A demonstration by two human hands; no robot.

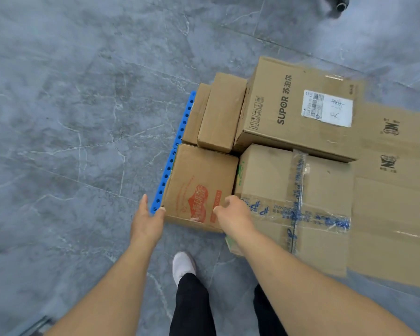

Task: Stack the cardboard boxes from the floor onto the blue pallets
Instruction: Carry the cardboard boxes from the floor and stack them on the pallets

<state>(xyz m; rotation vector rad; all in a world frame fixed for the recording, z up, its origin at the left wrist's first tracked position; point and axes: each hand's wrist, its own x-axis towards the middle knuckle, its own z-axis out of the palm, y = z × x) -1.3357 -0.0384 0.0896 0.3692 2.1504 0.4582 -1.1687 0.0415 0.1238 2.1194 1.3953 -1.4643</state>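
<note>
The cardboard boxes sit packed together on the blue pallets [168, 166], of which only the left edge shows as a strip of blue plastic with round holes. At the near left corner of the pallets stands a box with a red print [199, 187] on its top. The left hand [147, 220] lies against this box's near left corner, its fingers straight and spread, the thumb tip touching the cardboard. The right hand [233, 212] rests over the box's near right corner, its fingers loosely curled over the top edge; whether they actually grip the box cannot be told. Just to the right, touching it, is a taped box [294, 202] crossed by clear tape with blue lettering. Behind that one sits a large box marked SUPOR [298, 110] with a white shipping label on top. Two narrow boxes [216, 112] stand side by side along the far left edge, behind the red-printed box. More flat brown boxes [390, 190] fill the right side of the pallets. The person stands on the grey marbled floor [70, 117] in black trousers, with one white shoe [183, 264] set forward, near the pallets' near edge.
</note>
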